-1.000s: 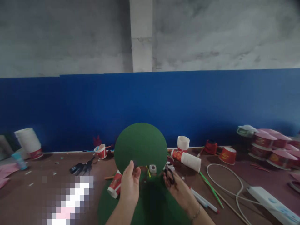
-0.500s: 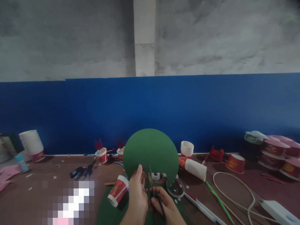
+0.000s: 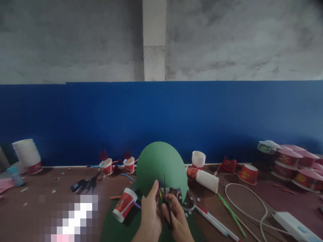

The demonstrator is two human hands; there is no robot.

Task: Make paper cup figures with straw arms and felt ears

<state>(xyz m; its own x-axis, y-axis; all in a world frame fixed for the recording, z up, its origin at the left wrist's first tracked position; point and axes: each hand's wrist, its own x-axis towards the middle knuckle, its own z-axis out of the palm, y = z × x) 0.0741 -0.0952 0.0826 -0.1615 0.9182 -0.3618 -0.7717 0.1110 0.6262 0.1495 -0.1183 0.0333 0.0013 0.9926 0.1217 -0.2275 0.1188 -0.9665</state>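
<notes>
A large rounded sheet of green paper stands up in front of me, its lower edge cut in a curve. My left hand pinches its lower edge, thumb upright on the near side. Black-handled scissors are in my right hand, fingers wrapped round the handles, blades pointing up against the paper. Left of my hands a red and white paper cup lies tilted, a purple strip beside it. More green paper lies beneath on the table.
Two small cups and a black tool are at the left. To the right lie stacked cups, a roll of tape, pens, a white cable and a white power strip. Red tubs stand far right.
The green sheet has tilted and sits slightly lower, looking lighter. The scissors have turned more upright against it. The whole view has shifted slightly.
</notes>
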